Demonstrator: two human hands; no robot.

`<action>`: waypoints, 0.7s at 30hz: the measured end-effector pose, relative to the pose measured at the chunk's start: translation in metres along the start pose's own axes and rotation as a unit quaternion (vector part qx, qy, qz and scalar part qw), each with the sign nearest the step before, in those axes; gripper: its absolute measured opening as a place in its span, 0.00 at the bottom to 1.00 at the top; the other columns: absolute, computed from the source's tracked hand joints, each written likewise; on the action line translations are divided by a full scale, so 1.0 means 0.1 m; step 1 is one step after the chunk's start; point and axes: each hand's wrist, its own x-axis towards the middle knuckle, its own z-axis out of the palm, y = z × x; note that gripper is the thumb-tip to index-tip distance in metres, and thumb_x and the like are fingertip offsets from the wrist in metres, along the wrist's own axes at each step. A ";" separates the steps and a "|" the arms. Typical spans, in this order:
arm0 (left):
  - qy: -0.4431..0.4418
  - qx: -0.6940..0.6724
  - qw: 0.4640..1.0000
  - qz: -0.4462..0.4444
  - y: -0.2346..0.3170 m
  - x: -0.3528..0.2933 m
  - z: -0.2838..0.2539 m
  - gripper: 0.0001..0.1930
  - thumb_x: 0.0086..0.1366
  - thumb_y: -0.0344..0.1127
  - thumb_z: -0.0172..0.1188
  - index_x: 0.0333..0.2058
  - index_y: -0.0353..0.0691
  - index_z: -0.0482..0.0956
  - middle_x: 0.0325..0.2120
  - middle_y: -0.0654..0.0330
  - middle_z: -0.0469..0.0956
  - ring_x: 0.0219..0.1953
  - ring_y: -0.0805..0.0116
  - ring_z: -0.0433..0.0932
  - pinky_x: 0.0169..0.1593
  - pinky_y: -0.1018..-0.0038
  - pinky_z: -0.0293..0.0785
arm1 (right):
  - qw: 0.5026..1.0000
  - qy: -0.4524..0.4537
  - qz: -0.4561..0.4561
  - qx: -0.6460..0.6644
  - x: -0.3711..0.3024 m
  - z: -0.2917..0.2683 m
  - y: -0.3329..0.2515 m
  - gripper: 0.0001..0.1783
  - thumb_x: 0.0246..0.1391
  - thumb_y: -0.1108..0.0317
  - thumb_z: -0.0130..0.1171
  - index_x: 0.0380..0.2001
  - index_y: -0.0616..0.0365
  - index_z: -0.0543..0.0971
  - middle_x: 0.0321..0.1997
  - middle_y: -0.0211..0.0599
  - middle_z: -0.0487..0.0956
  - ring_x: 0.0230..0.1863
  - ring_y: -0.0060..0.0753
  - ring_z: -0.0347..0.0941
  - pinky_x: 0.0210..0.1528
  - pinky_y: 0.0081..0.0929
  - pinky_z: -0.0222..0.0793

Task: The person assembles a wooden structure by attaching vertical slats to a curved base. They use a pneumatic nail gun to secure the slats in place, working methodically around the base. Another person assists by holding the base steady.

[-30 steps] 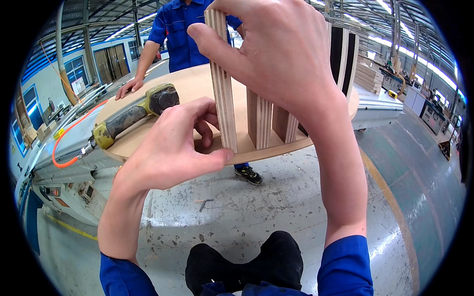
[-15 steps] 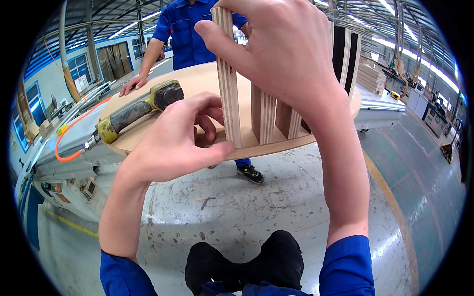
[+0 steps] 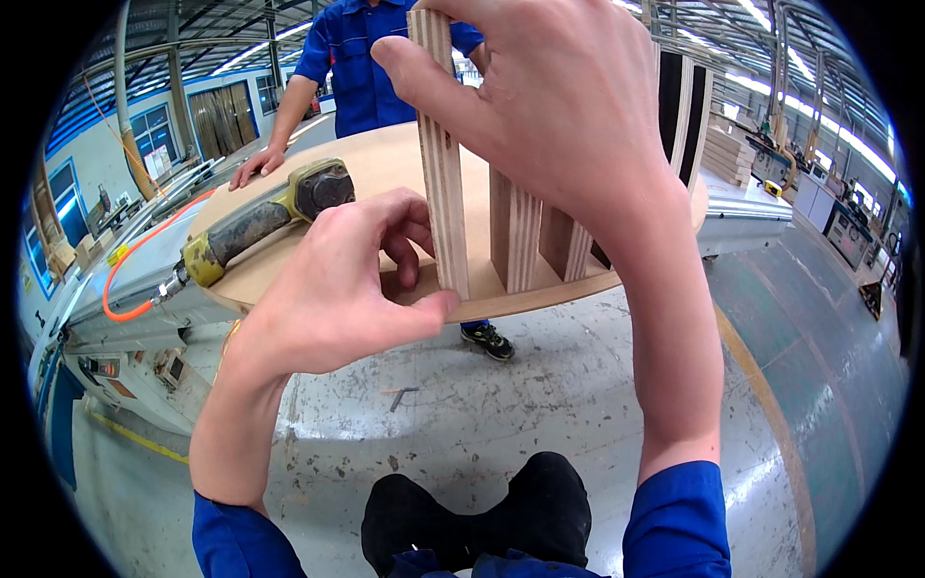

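Observation:
An upright plywood board (image 3: 441,193) with a layered edge stands on the round wooden top (image 3: 371,144), close to its near rim. My right hand (image 3: 568,106) is closed over the board's upper end, its thumb on the left side; the other fingertips are mostly hidden. Low on the same board, my left hand (image 3: 323,279) has its curled fingers against the left side and its thumb at the bottom front edge. More upright plywood boards (image 3: 521,241) stand just to the right, partly behind my right wrist.
Left of my left hand lies a yellow-and-black air nail gun (image 3: 265,222) with an orange hose (image 3: 108,289). A co-worker in blue (image 3: 371,67) stands across, one hand (image 3: 258,168) on the top's far left. An L-shaped tool (image 3: 403,397) lies on the floor.
The round top and its boards have shifted slightly nearer in view. My left hand has moved a little down along with the board's foot; both hands keep their places on it.

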 end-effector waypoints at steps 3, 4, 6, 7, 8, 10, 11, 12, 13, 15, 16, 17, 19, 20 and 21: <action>-0.003 -0.004 1.000 -0.004 -0.01 0.00 0.00 0.20 0.48 0.32 0.70 0.38 0.27 0.78 0.28 0.59 0.78 0.28 0.74 0.73 0.35 0.75 0.74 | 1.000 -0.001 -0.003 0.002 0.01 -0.01 0.00 0.18 0.56 0.53 0.66 0.24 0.58 0.79 0.21 0.38 0.78 0.27 0.45 0.78 0.37 0.41 0.73; -0.003 -0.005 1.000 0.000 -0.02 0.01 0.00 0.19 0.48 0.32 0.70 0.38 0.27 0.78 0.28 0.59 0.78 0.28 0.74 0.73 0.35 0.75 0.74 | 1.000 0.000 -0.004 0.000 0.01 -0.01 0.01 0.18 0.56 0.53 0.66 0.24 0.57 0.79 0.21 0.38 0.78 0.27 0.45 0.78 0.37 0.41 0.73; -0.003 -0.001 1.000 0.000 -0.03 0.01 0.00 0.19 0.49 0.32 0.70 0.38 0.27 0.78 0.28 0.59 0.78 0.28 0.74 0.73 0.35 0.75 0.74 | 1.000 0.001 -0.006 0.002 0.01 0.00 0.01 0.18 0.56 0.53 0.66 0.24 0.57 0.79 0.21 0.38 0.78 0.27 0.45 0.78 0.37 0.41 0.73; -0.003 0.002 1.000 -0.002 -0.03 0.01 -0.01 0.19 0.49 0.32 0.70 0.38 0.27 0.78 0.28 0.60 0.77 0.28 0.74 0.73 0.34 0.75 0.74 | 1.000 0.003 -0.011 0.000 0.03 0.02 0.02 0.18 0.56 0.53 0.66 0.24 0.57 0.79 0.21 0.38 0.78 0.27 0.45 0.78 0.36 0.41 0.72; -0.005 0.004 1.000 -0.004 -0.03 0.01 0.00 0.19 0.49 0.32 0.70 0.37 0.27 0.78 0.28 0.60 0.77 0.28 0.74 0.73 0.34 0.75 0.74 | 1.000 0.002 -0.011 0.001 0.02 0.02 0.01 0.18 0.55 0.53 0.66 0.24 0.57 0.79 0.21 0.38 0.78 0.27 0.45 0.78 0.36 0.41 0.72; -0.003 -0.006 1.000 0.002 -0.04 0.02 0.01 0.18 0.48 0.31 0.70 0.37 0.28 0.78 0.29 0.60 0.77 0.29 0.75 0.73 0.34 0.76 0.73 | 1.000 0.000 -0.013 -0.001 0.04 0.01 0.02 0.18 0.55 0.53 0.66 0.24 0.57 0.79 0.21 0.37 0.78 0.27 0.45 0.78 0.36 0.41 0.72; -0.002 -0.011 1.000 0.004 -0.04 0.02 0.01 0.18 0.48 0.31 0.70 0.37 0.28 0.78 0.29 0.60 0.77 0.29 0.75 0.73 0.34 0.76 0.73 | 1.000 0.000 -0.013 0.000 0.04 0.01 0.02 0.18 0.55 0.54 0.66 0.24 0.57 0.79 0.21 0.37 0.78 0.27 0.45 0.78 0.36 0.41 0.72; -0.006 -0.014 1.000 0.007 -0.05 0.01 0.01 0.19 0.49 0.32 0.71 0.38 0.28 0.78 0.30 0.61 0.78 0.29 0.75 0.72 0.34 0.76 0.73 | 1.000 0.000 -0.013 0.000 0.04 0.01 0.02 0.18 0.55 0.54 0.66 0.24 0.57 0.79 0.20 0.37 0.78 0.26 0.45 0.78 0.36 0.41 0.72; -0.009 -0.017 1.000 0.010 -0.08 0.01 0.00 0.19 0.50 0.32 0.71 0.39 0.29 0.78 0.31 0.61 0.78 0.29 0.76 0.72 0.34 0.77 0.73 | 1.000 0.000 -0.014 0.000 0.04 0.02 0.01 0.17 0.55 0.54 0.66 0.24 0.57 0.79 0.20 0.37 0.78 0.26 0.45 0.78 0.36 0.41 0.72; -0.015 -0.030 0.999 0.015 -0.07 -0.01 -0.02 0.21 0.52 0.33 0.72 0.42 0.28 0.79 0.33 0.62 0.78 0.30 0.77 0.71 0.34 0.78 0.72 | 1.000 0.004 -0.015 0.001 0.04 0.03 0.01 0.17 0.55 0.54 0.66 0.24 0.57 0.79 0.20 0.37 0.78 0.26 0.45 0.78 0.36 0.41 0.72; -0.017 -0.042 0.999 0.018 -0.05 -0.02 -0.04 0.22 0.53 0.33 0.72 0.44 0.28 0.79 0.34 0.62 0.79 0.30 0.77 0.71 0.34 0.79 0.71 | 1.000 0.005 -0.015 0.000 0.05 0.02 0.01 0.17 0.55 0.54 0.67 0.24 0.56 0.79 0.20 0.37 0.78 0.26 0.45 0.78 0.36 0.41 0.72; -0.020 -0.056 0.998 0.020 -0.06 -0.02 -0.04 0.22 0.54 0.34 0.73 0.45 0.28 0.79 0.36 0.62 0.79 0.30 0.78 0.71 0.34 0.79 0.71 | 1.000 0.004 -0.016 -0.002 0.04 0.02 0.02 0.17 0.55 0.54 0.67 0.24 0.56 0.79 0.20 0.37 0.77 0.26 0.45 0.78 0.36 0.41 0.72; -0.036 -0.077 0.996 -0.004 -0.07 0.04 -0.06 0.28 0.54 0.31 0.73 0.53 0.30 0.76 0.37 0.66 0.77 0.33 0.81 0.71 0.37 0.82 0.72 | 1.000 0.000 -0.015 -0.005 0.02 0.02 0.04 0.17 0.55 0.54 0.67 0.24 0.56 0.79 0.20 0.37 0.77 0.26 0.45 0.78 0.36 0.41 0.72; -0.039 -0.085 0.995 -0.019 -0.06 0.04 -0.09 0.31 0.54 0.30 0.73 0.57 0.31 0.75 0.38 0.67 0.76 0.34 0.83 0.70 0.38 0.84 0.72 | 1.000 0.001 -0.015 -0.004 0.01 0.02 0.03 0.17 0.55 0.54 0.67 0.24 0.56 0.79 0.20 0.37 0.77 0.26 0.45 0.78 0.36 0.41 0.72; -0.036 -0.087 0.995 -0.022 -0.06 0.03 -0.09 0.31 0.54 0.30 0.73 0.57 0.31 0.75 0.37 0.68 0.76 0.34 0.83 0.70 0.38 0.84 0.72 | 1.000 0.002 -0.015 -0.002 0.02 0.01 0.03 0.17 0.55 0.54 0.67 0.25 0.56 0.79 0.20 0.37 0.77 0.26 0.45 0.78 0.36 0.41 0.72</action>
